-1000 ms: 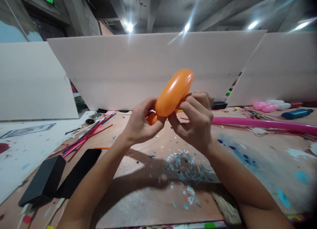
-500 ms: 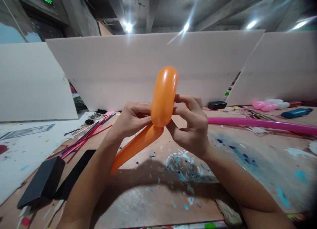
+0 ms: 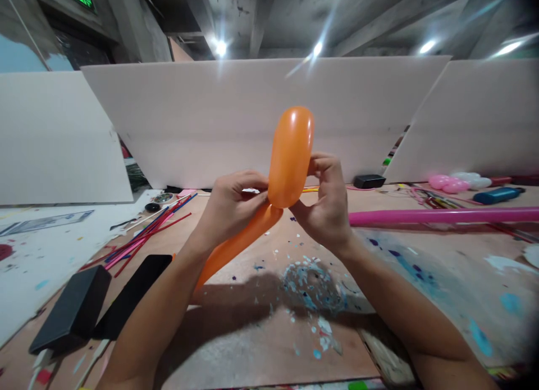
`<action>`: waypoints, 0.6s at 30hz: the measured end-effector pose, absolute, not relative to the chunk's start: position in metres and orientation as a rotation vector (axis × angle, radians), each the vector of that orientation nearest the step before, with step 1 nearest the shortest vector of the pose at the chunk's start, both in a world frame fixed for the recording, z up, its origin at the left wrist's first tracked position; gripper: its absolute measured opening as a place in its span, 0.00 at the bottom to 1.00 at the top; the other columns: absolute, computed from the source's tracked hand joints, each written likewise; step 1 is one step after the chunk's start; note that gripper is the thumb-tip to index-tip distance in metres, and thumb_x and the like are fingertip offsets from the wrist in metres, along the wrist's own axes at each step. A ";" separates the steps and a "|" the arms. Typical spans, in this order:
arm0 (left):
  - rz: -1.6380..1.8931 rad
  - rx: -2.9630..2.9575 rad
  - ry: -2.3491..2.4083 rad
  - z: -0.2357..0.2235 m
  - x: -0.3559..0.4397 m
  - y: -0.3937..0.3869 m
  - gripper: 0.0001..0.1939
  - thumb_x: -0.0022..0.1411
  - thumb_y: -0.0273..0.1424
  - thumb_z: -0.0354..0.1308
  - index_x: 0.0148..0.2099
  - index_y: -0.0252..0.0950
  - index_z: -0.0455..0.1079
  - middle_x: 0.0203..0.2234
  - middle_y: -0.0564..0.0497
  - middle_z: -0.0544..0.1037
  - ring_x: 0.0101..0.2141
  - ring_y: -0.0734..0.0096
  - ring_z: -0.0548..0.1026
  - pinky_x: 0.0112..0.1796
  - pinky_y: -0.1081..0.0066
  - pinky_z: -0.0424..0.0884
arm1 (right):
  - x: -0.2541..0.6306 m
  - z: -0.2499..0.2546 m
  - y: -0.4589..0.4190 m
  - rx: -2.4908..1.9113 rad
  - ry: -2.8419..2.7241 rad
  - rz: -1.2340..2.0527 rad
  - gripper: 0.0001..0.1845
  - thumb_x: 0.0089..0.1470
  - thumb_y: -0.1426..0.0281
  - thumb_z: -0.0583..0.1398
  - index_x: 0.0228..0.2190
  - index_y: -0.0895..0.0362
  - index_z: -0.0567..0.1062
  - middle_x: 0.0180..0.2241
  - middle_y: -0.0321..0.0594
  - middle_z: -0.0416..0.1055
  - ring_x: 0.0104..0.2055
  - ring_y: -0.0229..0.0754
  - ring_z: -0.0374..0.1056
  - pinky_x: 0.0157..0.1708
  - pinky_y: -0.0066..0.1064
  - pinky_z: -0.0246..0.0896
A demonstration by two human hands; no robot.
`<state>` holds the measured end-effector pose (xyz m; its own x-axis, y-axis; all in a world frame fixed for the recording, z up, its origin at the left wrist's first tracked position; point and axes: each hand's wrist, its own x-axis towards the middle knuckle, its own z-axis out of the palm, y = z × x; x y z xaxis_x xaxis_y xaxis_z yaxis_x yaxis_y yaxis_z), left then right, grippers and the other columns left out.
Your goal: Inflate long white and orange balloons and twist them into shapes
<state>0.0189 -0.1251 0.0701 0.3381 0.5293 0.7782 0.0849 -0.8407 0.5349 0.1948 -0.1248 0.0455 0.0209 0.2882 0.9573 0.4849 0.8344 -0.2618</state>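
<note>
A long orange balloon [image 3: 291,159] is raised above the table, with one fat segment standing upright and a narrower length slanting down to the left behind my left forearm. Where the two parts meet there is a pinched twist. My left hand [image 3: 236,204] is closed with thumb and fingers on the balloon at the left of that twist. My right hand [image 3: 324,199] grips the upright segment from its right side, thumb low near the twist and fingers partly hidden behind the balloon. The balloon's far end is out of sight.
A long magenta balloon [image 3: 442,216] lies at the right, near a blue pump-like tube [image 3: 499,195] and pink and white balloons [image 3: 452,183]. Left are thin coloured sticks [image 3: 147,235], a black box [image 3: 71,308] and a black phone-like slab [image 3: 132,294]. White panels [image 3: 202,126] stand behind.
Both hands have moved slightly right and up with the orange balloon. My right hand's fingers have drawn in closer around the upright segment. The magenta balloon has shifted a little nearer.
</note>
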 end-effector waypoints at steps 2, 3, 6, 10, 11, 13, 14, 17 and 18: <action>1.552 2.242 0.560 0.070 0.020 -0.125 0.05 0.60 0.29 0.62 0.37 0.36 0.79 0.33 0.47 0.80 0.34 0.71 0.77 0.33 0.75 0.73 | 0.193 0.044 -0.119 -0.603 -1.566 0.093 0.27 0.45 0.61 0.69 0.42 0.52 0.63 0.43 0.40 0.65 0.43 0.42 0.67 0.42 0.37 0.67; 1.581 2.255 0.576 0.070 0.020 -0.125 0.05 0.60 0.28 0.61 0.37 0.36 0.79 0.33 0.48 0.80 0.34 0.72 0.77 0.33 0.75 0.73 | 0.192 0.043 -0.116 -0.589 -1.558 0.254 0.28 0.45 0.60 0.69 0.44 0.51 0.62 0.43 0.40 0.66 0.41 0.41 0.68 0.40 0.35 0.68; 1.640 2.295 0.637 0.070 0.019 -0.122 0.06 0.60 0.26 0.59 0.35 0.36 0.78 0.31 0.49 0.79 0.33 0.72 0.76 0.34 0.74 0.73 | 0.191 0.045 -0.110 -0.516 -1.562 0.730 0.30 0.46 0.56 0.69 0.46 0.50 0.63 0.43 0.40 0.70 0.41 0.41 0.71 0.38 0.34 0.69; 1.764 2.436 0.721 0.066 0.019 -0.113 0.06 0.62 0.26 0.56 0.36 0.36 0.75 0.32 0.49 0.78 0.33 0.72 0.75 0.35 0.73 0.73 | 0.188 0.048 -0.112 -0.381 -1.641 1.066 0.25 0.45 0.57 0.69 0.43 0.51 0.70 0.44 0.41 0.73 0.45 0.44 0.71 0.45 0.39 0.69; 1.814 2.502 0.743 0.064 0.020 -0.111 0.06 0.62 0.26 0.55 0.37 0.36 0.74 0.33 0.48 0.78 0.34 0.71 0.75 0.36 0.72 0.72 | 0.186 0.048 -0.113 -0.391 -1.644 1.081 0.25 0.44 0.58 0.70 0.42 0.52 0.71 0.43 0.41 0.74 0.45 0.45 0.71 0.46 0.39 0.69; 1.880 2.648 0.788 0.058 0.025 -0.108 0.06 0.64 0.26 0.54 0.38 0.35 0.73 0.33 0.47 0.77 0.35 0.70 0.74 0.38 0.70 0.71 | 0.182 0.047 -0.115 -0.455 -1.560 1.056 0.24 0.43 0.56 0.70 0.40 0.53 0.73 0.42 0.41 0.75 0.44 0.45 0.72 0.44 0.38 0.70; 1.890 2.709 0.808 0.055 0.028 -0.107 0.06 0.65 0.27 0.53 0.39 0.35 0.72 0.34 0.46 0.76 0.36 0.69 0.73 0.39 0.69 0.70 | 0.180 0.047 -0.114 -0.483 -1.480 1.047 0.23 0.45 0.54 0.69 0.38 0.54 0.74 0.40 0.41 0.75 0.43 0.45 0.72 0.43 0.37 0.71; 1.844 2.799 0.853 0.049 0.036 -0.106 0.07 0.67 0.31 0.52 0.39 0.36 0.71 0.35 0.46 0.76 0.37 0.66 0.71 0.41 0.66 0.68 | 0.177 0.045 -0.109 -0.490 -1.245 1.107 0.22 0.49 0.50 0.64 0.36 0.55 0.74 0.35 0.40 0.76 0.40 0.44 0.74 0.39 0.36 0.72; 1.825 2.795 0.863 0.048 0.037 -0.106 0.07 0.67 0.31 0.52 0.39 0.36 0.70 0.35 0.46 0.76 0.37 0.66 0.71 0.41 0.66 0.68 | 0.177 0.045 -0.106 -0.484 -1.202 1.136 0.22 0.49 0.49 0.64 0.35 0.54 0.74 0.34 0.40 0.77 0.39 0.44 0.75 0.37 0.35 0.72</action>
<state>0.0372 -0.1055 0.0479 0.3303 0.2364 0.9138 0.5561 -0.8310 0.0139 0.1769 -0.1064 0.0447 -0.0610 0.8775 0.4757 -0.4260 0.4081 -0.8074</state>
